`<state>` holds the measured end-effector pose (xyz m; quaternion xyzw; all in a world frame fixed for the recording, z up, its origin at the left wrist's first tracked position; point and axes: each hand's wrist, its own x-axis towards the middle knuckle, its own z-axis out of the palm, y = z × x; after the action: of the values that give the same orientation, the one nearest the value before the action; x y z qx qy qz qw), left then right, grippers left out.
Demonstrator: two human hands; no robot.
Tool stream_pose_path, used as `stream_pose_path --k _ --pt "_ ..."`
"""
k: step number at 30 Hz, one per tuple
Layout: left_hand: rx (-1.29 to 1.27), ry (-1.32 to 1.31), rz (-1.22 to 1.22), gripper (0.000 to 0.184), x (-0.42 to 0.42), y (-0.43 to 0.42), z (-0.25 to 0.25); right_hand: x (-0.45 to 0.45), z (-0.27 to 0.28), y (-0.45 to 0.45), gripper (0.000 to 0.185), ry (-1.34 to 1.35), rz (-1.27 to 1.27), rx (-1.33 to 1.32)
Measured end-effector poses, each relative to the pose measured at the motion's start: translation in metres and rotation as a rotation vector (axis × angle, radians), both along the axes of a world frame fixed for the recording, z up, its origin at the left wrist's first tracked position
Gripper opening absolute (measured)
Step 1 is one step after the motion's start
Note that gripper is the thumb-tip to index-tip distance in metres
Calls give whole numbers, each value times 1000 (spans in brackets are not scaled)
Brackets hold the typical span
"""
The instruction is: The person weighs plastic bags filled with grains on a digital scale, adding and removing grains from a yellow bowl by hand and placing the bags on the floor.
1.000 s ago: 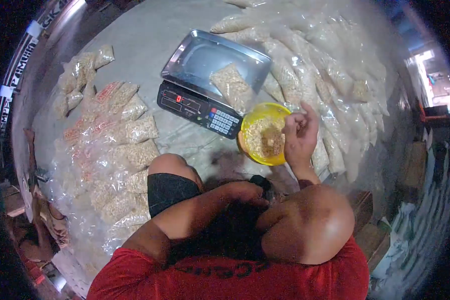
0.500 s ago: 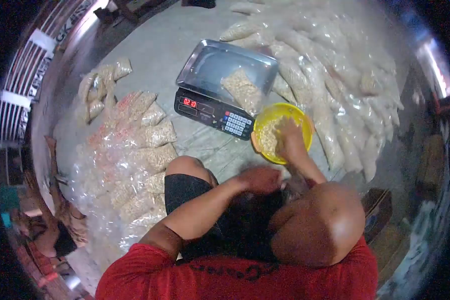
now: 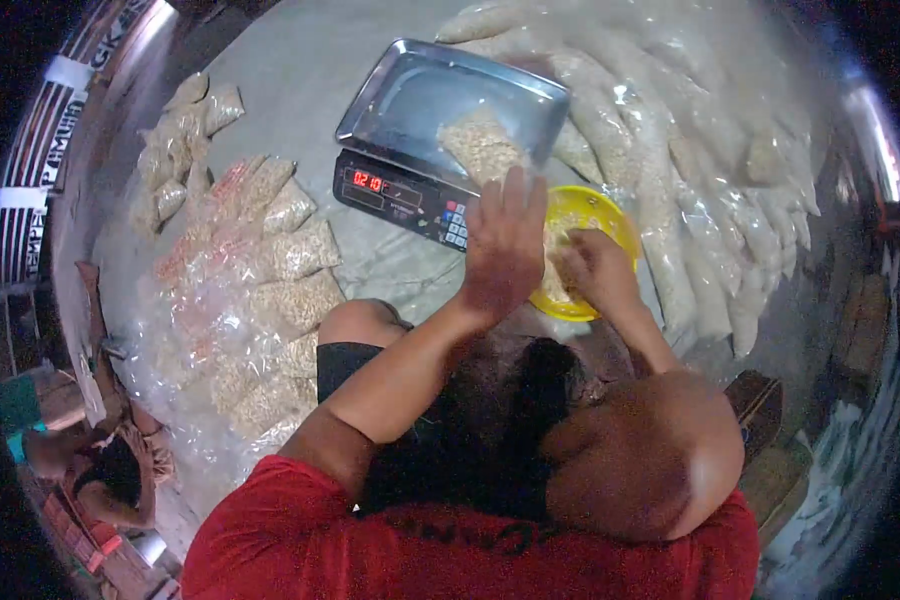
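Note:
A clear plastic bag of pale, bean-like pieces (image 3: 482, 143) lies on the metal pan of a digital scale (image 3: 410, 100), whose red display appears to read 0.210. My left hand (image 3: 505, 245) is flat with fingers stretched, over the scale's keypad side, its fingertips at the lower edge of the bag. Whether they touch it I cannot tell. Over the yellow basin (image 3: 625, 225), my right hand (image 3: 600, 272) has its fingers curled down; what they hold is hidden. Pale pieces (image 3: 558, 265) show inside the basin beside that hand.
Several filled clear bags (image 3: 300, 245) lie in rows on the left, with a smaller group (image 3: 175, 150) behind. Long filled plastic bags (image 3: 660, 230) cover the floor on the right. Another person (image 3: 110, 470) sits at the far left. A wooden block (image 3: 753, 405) is near my right knee.
My left hand has risen from my lap to the bag on the scale, opening flat. The right hand has drawn back slightly within the basin, fingers curling. The display reading looks the same.

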<state>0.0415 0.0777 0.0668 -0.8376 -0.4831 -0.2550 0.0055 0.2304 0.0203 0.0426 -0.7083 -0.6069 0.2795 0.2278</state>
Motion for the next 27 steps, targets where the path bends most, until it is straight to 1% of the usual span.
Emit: stream_pose_path --k 1,2,4,6,8,9,11,12,14,15,16,17,18,19,20,21,23,24,25,26,27 --pt "65 80 7 55 -5 8 -10 1 4 -5 33 -95 12 -54" --pt "126 150 7 51 -6 15 -15 1 5 -9 33 -107 19 -65" --pt "133 30 -17 49 -11 26 -34 21 14 -38 34 66 -91 81" --pt "63 226 117 50 -10 31 -53 25 58 -55 33 3 -155 -93" --pt "-121 75 22 49 -19 36 -34 60 31 -94 31 -167 -188 -269" --pt "-137 52 17 49 -15 37 -34 67 27 -110 31 -191 -193 -283" --pt "-42 140 4 64 -21 39 -25 65 20 -138 32 -302 -30 -648" --pt "-21 150 7 64 -22 40 -24 62 8 -151 32 -292 -29 -626" --pt "-37 58 -4 47 -20 37 -35 62 -28 -179 42 -115 198 -382" --pt "-37 180 19 63 -20 36 -33 55 -40 -192 42 -98 210 -354" --pt "-6 125 -6 58 -18 38 -41 49 -51 -201 46 -70 233 -330" --pt "32 78 -24 53 -20 42 -47 46 -55 -201 46 -39 221 -363" --pt "68 116 13 53 -23 42 -42 42 -59 -200 47 -8 209 -396" --pt "39 31 4 46 -25 42 -34 46 -54 -195 43 17 156 -495" --pt "11 -61 -9 40 -35 47 -24 54 -51 -191 45 118 162 -534" --pt "44 -41 17 40 -46 51 -13 65 -43 -191 46 215 161 -580" --pt "54 -239 144 29 -66 60 9 76 -26 -192 40 102 253 -579" --pt "76 -234 150 29 -83 62 16 74 0 -184 40 103 264 -559" --pt "116 -336 131 30 -110 66 23 70 40 -177 36 200 271 -618" --pt "152 -438 108 31 -131 68 29 72 64 -175 34 251 276 -643" --pt "4 -674 131 32 -143 58 45 74 88 -173 32 301 280 -669"
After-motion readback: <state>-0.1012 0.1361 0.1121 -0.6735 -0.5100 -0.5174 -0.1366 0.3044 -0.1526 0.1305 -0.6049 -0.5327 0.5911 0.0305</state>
